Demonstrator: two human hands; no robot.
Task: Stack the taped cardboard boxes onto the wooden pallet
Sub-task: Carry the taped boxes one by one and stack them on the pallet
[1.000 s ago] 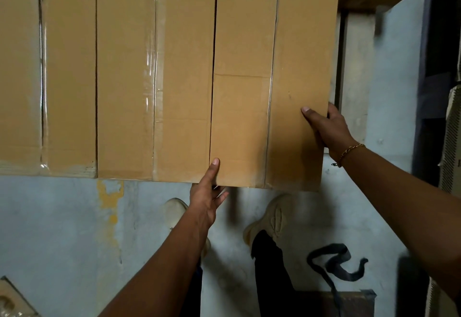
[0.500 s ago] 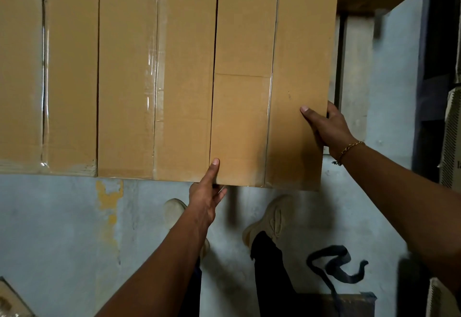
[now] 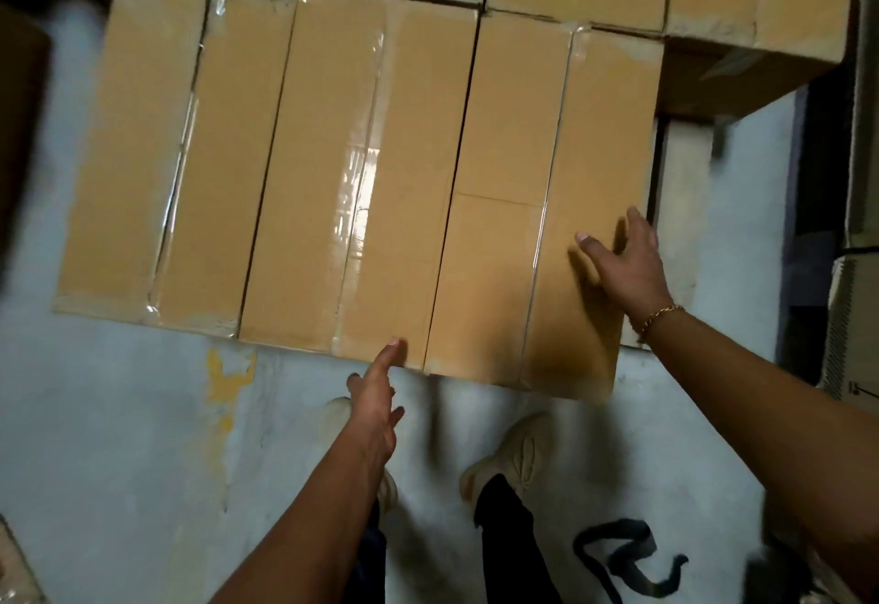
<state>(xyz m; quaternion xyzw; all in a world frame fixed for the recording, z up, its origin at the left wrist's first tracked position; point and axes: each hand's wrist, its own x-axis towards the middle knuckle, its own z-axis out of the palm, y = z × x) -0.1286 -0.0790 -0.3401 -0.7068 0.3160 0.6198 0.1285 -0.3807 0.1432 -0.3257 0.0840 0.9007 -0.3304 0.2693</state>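
Looking down, we see taped boxes packed side by side, a second row touching behind (all sealed, contents hidden). Right hand lies open, fingers spread, on the right box. Left hand is open, thumb touching the middle box at its near edge. Whatever they sit on is hidden, and the edges are blurred.

Left hand and right hand outstretched, fingers straight, spread.
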